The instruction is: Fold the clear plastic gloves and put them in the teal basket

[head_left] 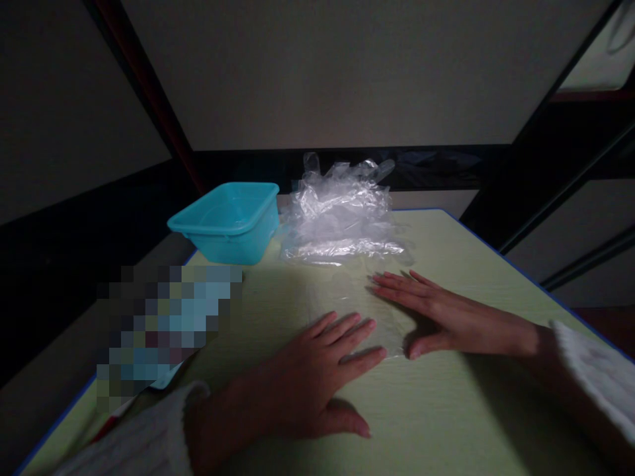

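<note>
A thin, clear plastic glove [342, 296] lies flat on the pale yellow table, its outline faint. My left hand [320, 377] rests palm down with spread fingers, the fingertips on the glove's near left part. At the glove's right side, my right hand [436, 314] is stretched out flat, fingers pointing left and thumb apart. Neither hand grips anything. Just beyond the flat glove is a crumpled, shiny heap of clear plastic gloves [342, 211], with a few finger shapes sticking up at its top.
A turquoise plastic basin [260, 235] stands at the back left of the table [471, 403], beside the heap. A blurred-out item [173, 324] lies along the left edge, with something red [105, 428] near my left sleeve. A grey panel [337, 73] rises behind the table.
</note>
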`<state>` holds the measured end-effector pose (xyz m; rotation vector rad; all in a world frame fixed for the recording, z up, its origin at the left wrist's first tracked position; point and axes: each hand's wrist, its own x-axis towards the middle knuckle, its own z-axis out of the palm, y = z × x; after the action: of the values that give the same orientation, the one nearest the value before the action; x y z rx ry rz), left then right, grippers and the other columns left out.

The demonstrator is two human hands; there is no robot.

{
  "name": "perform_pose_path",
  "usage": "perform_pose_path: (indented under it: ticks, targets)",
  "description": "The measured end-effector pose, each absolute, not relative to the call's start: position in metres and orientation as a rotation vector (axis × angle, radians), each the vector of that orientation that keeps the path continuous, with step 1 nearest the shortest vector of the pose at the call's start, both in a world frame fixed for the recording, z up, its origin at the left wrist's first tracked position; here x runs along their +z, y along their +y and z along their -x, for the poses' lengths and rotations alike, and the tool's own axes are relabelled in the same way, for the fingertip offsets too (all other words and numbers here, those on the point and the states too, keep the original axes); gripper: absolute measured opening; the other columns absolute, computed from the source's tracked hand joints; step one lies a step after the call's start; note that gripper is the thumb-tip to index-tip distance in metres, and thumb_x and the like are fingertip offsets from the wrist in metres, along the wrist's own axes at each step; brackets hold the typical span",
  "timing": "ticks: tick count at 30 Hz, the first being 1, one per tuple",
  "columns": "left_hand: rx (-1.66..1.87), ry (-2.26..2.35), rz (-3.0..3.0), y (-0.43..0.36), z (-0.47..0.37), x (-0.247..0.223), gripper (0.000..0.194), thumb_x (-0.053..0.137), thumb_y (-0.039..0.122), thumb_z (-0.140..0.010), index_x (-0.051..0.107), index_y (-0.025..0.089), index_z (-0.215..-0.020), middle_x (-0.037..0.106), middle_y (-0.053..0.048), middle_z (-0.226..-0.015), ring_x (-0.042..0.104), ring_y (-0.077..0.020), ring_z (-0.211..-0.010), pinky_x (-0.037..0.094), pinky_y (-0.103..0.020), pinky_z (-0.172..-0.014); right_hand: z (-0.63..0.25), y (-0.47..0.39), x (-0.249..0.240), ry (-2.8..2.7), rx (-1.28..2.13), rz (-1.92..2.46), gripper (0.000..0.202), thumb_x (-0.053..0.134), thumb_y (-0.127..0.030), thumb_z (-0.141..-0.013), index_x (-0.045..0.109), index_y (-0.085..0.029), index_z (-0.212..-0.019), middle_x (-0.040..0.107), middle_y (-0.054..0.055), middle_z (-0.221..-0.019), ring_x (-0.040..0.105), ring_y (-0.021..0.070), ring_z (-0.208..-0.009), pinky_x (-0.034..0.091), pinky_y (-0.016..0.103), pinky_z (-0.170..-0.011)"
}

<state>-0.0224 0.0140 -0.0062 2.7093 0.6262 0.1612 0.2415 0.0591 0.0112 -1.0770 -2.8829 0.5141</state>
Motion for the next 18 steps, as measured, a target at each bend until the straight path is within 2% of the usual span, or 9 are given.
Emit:
perform_pose_path:
  ticks: [4,6,8,10,11,13,15,18]
  targets:
    - [0.190,0.614,-2.749,0.014,0.023,-0.006,0.071,0.042,0.059,-0.083,0.024,0.021,-0.140,0.015,-0.013,-0.150,0.012,-0.0294,-0.137,0.012,-0.047,-0.110,-0.240,0.058,0.015,-2.864,0.521,1.041,0.082,0.059,-0.056,-0.075,0.025,-0.023,-0.142,0.024,0.012,-0.148,0.020,0.0299,-0.135,0.014,0.056,-0.107]
    - [0.221,0.598,-2.790,0.015,0.023,-0.002,0.072,0.040,0.061,-0.084,0.023,0.019,-0.140,0.016,-0.016,-0.149,0.015,-0.0304,-0.136,0.014,-0.048,-0.109,-0.237,0.054,0.019,-2.857,0.474,1.002,0.078,0.062,-0.053,-0.074,0.033,-0.020,-0.138,0.031,0.013,-0.145,0.027,0.0296,-0.132,0.022,0.053,-0.106]
    - [0.242,0.628,-2.819,0.015,0.023,0.006,0.069,0.040,0.062,-0.083,0.035,0.014,-0.133,0.029,-0.018,-0.143,0.029,-0.0318,-0.130,0.023,-0.046,-0.105,-0.233,0.048,0.025,-2.853,0.428,0.959,0.064,0.066,-0.045,-0.073,0.047,-0.016,-0.127,0.046,0.014,-0.134,0.040,0.0283,-0.124,0.034,0.047,-0.101]
    - [0.207,0.710,-2.825,0.014,0.024,0.014,0.056,0.044,0.060,-0.082,0.051,0.013,-0.111,0.050,-0.016,-0.124,0.047,-0.0296,-0.111,0.036,-0.043,-0.095,-0.228,0.041,0.031,-2.871,0.441,0.940,0.037,0.065,-0.032,-0.074,0.059,-0.016,-0.108,0.061,0.010,-0.109,0.055,0.0241,-0.104,0.044,0.040,-0.090]
    - [0.166,0.760,-2.824,0.014,0.024,0.017,0.046,0.048,0.057,-0.081,0.054,0.014,-0.099,0.056,-0.013,-0.111,0.052,-0.0270,-0.099,0.040,-0.040,-0.089,-0.225,0.038,0.033,-2.886,0.448,0.914,0.026,0.063,-0.026,-0.075,0.061,-0.016,-0.099,0.062,0.008,-0.098,0.058,0.0223,-0.094,0.046,0.037,-0.084]
    - [0.106,0.854,-2.836,0.012,0.025,0.021,0.030,0.054,0.045,-0.081,0.053,0.016,-0.085,0.057,-0.008,-0.095,0.052,-0.0230,-0.087,0.044,-0.036,-0.080,-0.221,0.033,0.034,-2.914,0.419,0.881,0.013,0.058,-0.019,-0.075,0.061,-0.017,-0.088,0.061,0.005,-0.086,0.057,0.0200,-0.085,0.046,0.036,-0.080]
    - [0.083,0.924,-2.850,0.011,0.025,0.022,0.020,0.057,0.036,-0.080,0.052,0.016,-0.081,0.056,-0.006,-0.091,0.051,-0.0218,-0.085,0.044,-0.034,-0.077,-0.219,0.031,0.034,-2.942,0.393,0.873,0.011,0.055,-0.016,-0.075,0.060,-0.018,-0.084,0.060,0.004,-0.082,0.056,0.0193,-0.081,0.046,0.036,-0.078]
    - [0.075,0.978,-2.842,0.011,0.025,0.019,0.016,0.058,0.031,-0.078,0.051,0.016,-0.081,0.054,-0.006,-0.091,0.049,-0.0216,-0.085,0.044,-0.034,-0.076,-0.217,0.031,0.031,-2.969,0.372,0.886,0.012,0.053,-0.015,-0.075,0.060,-0.017,-0.085,0.060,0.005,-0.084,0.056,0.0199,-0.082,0.045,0.036,-0.078]
